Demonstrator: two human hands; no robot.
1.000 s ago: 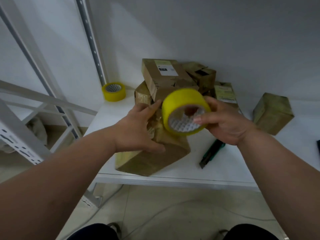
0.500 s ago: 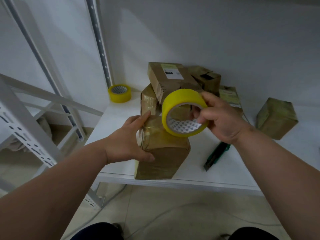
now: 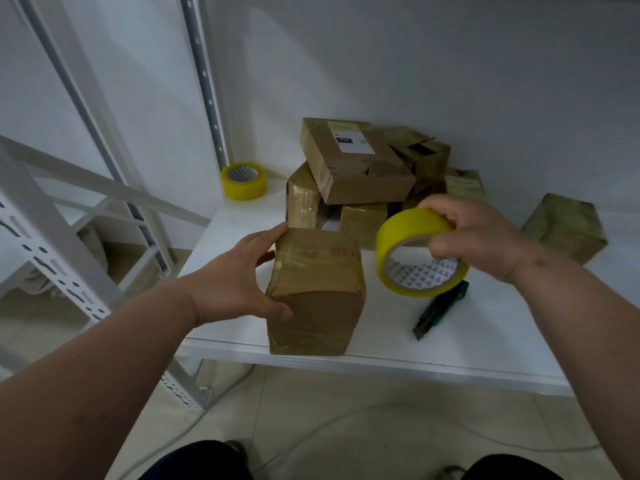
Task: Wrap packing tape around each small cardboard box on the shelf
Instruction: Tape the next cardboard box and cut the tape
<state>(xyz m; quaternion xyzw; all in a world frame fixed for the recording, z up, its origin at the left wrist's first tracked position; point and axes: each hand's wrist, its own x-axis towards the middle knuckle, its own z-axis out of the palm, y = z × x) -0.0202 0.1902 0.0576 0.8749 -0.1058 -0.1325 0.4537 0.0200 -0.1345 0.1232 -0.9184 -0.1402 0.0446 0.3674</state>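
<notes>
A tape-covered cardboard box (image 3: 317,289) stands at the front edge of the white shelf (image 3: 450,344). My left hand (image 3: 239,278) grips its left side, thumb on the near face and fingers along the far top edge. My right hand (image 3: 474,237) holds a yellow roll of packing tape (image 3: 415,251) just right of the box, fingers hooked through the core. Behind lies a pile of small boxes (image 3: 356,164), the top one with a white label.
A second yellow tape roll (image 3: 243,181) sits at the shelf's back left by the upright post (image 3: 207,84). A green utility knife (image 3: 441,310) lies right of the held box. One wrapped box (image 3: 564,226) stands apart at the right. Cables run across the floor below.
The box has been turned and set upright at the shelf's front edge. My right hand has carried the tape roll from above the box to its right side.
</notes>
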